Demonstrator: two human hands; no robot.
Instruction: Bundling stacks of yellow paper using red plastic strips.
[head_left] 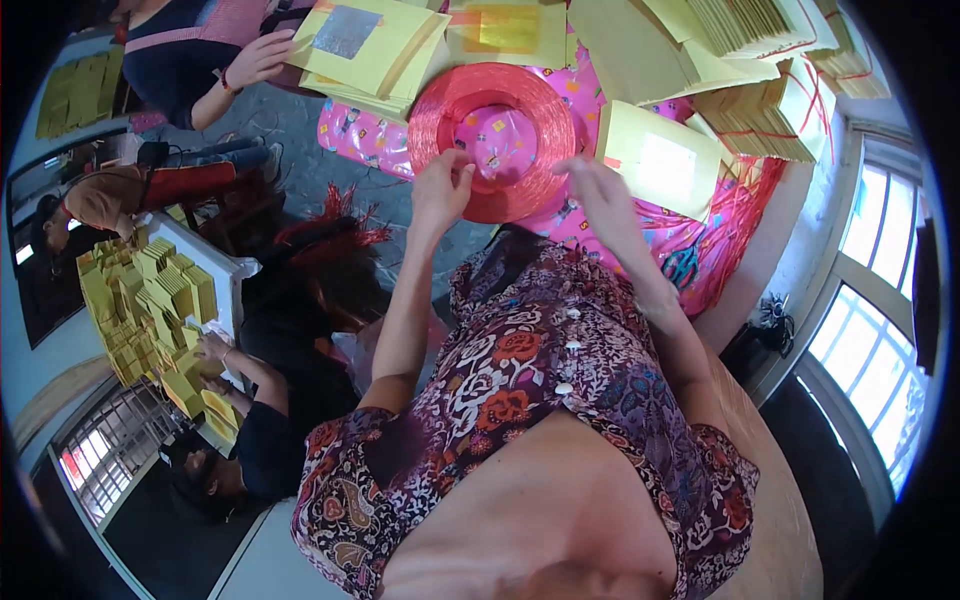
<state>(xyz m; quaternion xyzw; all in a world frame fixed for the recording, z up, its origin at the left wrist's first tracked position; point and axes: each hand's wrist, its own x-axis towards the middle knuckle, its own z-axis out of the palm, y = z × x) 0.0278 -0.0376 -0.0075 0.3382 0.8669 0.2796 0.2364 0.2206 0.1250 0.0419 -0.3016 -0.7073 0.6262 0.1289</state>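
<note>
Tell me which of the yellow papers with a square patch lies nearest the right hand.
The paper right of the red roll, its patch glaring white; the gold-patched paper and the grey-patched paper lie farther from the right hand.

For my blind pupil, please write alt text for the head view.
A person's left hand is at the lower left of a red ring-shaped coil, the blurred right hand by its right edge. The coil lies on a pink patterned cover, with yellow paper stacks beyond; other people are at left.

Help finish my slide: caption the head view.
Left hand over a red coil, right hand blurred by its edge, yellow paper stacks beyond.
</note>
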